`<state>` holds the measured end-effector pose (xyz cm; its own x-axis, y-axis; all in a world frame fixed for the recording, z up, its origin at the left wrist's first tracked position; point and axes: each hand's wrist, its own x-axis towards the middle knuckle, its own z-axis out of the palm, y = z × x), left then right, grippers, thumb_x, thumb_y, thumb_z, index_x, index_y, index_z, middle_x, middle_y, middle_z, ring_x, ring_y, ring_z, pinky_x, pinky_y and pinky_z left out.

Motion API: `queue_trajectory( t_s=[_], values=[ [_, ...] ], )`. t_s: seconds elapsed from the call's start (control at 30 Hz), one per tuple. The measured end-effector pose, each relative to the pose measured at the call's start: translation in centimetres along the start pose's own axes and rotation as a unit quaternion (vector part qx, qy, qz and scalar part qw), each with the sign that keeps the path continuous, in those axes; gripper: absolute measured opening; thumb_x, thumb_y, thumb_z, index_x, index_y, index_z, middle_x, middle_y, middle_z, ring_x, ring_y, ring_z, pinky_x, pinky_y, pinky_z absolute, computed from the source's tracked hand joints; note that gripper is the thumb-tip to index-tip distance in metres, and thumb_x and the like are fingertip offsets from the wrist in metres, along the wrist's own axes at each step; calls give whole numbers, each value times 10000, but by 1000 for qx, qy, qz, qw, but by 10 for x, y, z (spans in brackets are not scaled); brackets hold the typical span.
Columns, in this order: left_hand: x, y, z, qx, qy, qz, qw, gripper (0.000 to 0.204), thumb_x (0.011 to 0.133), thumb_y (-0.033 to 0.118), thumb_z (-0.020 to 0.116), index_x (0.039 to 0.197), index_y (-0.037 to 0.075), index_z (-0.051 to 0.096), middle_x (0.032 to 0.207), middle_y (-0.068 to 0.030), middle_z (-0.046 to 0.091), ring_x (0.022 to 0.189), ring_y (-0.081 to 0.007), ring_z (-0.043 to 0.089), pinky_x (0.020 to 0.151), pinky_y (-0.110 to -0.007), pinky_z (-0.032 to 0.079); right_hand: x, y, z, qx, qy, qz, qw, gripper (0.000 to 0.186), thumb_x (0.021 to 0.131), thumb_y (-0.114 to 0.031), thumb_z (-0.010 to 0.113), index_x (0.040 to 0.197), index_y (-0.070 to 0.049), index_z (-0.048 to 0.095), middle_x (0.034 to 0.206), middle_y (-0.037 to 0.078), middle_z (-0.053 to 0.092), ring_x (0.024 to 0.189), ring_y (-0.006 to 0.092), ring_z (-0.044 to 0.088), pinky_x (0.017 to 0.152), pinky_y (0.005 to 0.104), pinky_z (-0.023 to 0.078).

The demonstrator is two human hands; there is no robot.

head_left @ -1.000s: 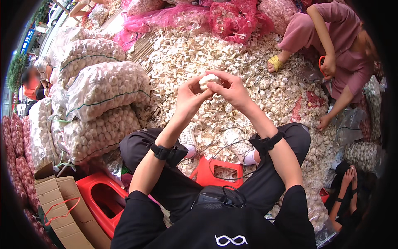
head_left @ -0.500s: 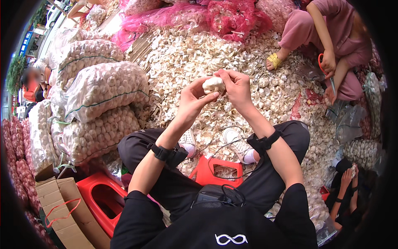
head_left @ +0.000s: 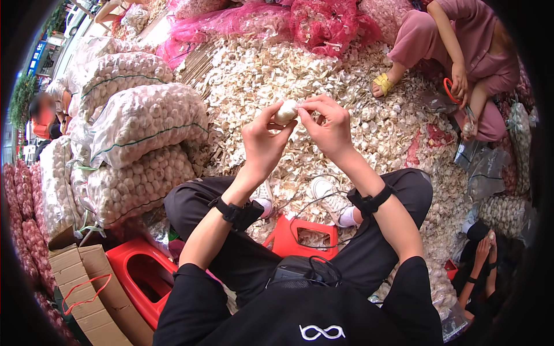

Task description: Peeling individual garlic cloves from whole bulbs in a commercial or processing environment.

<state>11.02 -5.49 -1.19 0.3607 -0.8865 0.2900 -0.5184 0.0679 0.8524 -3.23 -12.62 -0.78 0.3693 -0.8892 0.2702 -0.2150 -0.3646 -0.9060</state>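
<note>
Seated above a broad heap of pale, papery garlic skins [head_left: 254, 75], a person in black holds a round white garlic bulb [head_left: 286, 112] out in front, between the two bare hands and above the heap. The left hand [head_left: 262, 141] grasps the bulb between thumb and fingers at its left side, while the right hand [head_left: 332, 131] brings its thumb and forefinger together at the bulb's right edge; whether they grip it cannot be told. Bulging clear plastic sacks of white garlic [head_left: 153, 124] are stacked at left, near a red plastic stool [head_left: 138, 274] and a brown cardboard box [head_left: 92, 294]. Crumpled bright-pink mesh netting [head_left: 323, 26] lies beyond the heap; at right, a co-worker in dusty-pink clothes [head_left: 473, 34] holds an orange-red looped handle [head_left: 448, 86].
</note>
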Motion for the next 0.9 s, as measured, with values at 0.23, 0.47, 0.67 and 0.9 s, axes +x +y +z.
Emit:
queue_trajectory(
  t_s=[0.23,0.47,0.67,0.9],
  values=[
    [2,9,-1,-320,-111,-190,922,325,875,108,688,1142,-49,585,940,-102,688,771,-116,659,677,-218,522,1,17,4,-49,27,4,998,208,914,-165,562,1024,-6,637,879,103,667,758,207,659,652,307,518],
    [-4,2,5,-439,-122,-250,854,293,947,114,575,1193,-42,543,1014,-102,663,866,-167,671,747,-285,562,-3,12,9,260,-104,163,946,310,929,-229,619,1143,-6,647,885,18,663,798,50,581,664,228,484],
    [-11,-1,8,-379,-121,-213,892,346,920,80,623,1239,-26,539,1072,-112,660,920,-157,658,814,-299,547,-1,10,4,326,-92,196,920,223,925,-143,616,1073,5,693,836,25,682,726,50,591,627,204,492],
    [-13,9,13,-376,-102,-206,898,408,870,25,680,1242,-46,528,1098,-111,656,982,-147,642,880,-263,524,0,21,4,234,-12,152,960,205,942,-145,587,937,22,706,768,37,692,667,61,606,580,231,494]
  ],
)
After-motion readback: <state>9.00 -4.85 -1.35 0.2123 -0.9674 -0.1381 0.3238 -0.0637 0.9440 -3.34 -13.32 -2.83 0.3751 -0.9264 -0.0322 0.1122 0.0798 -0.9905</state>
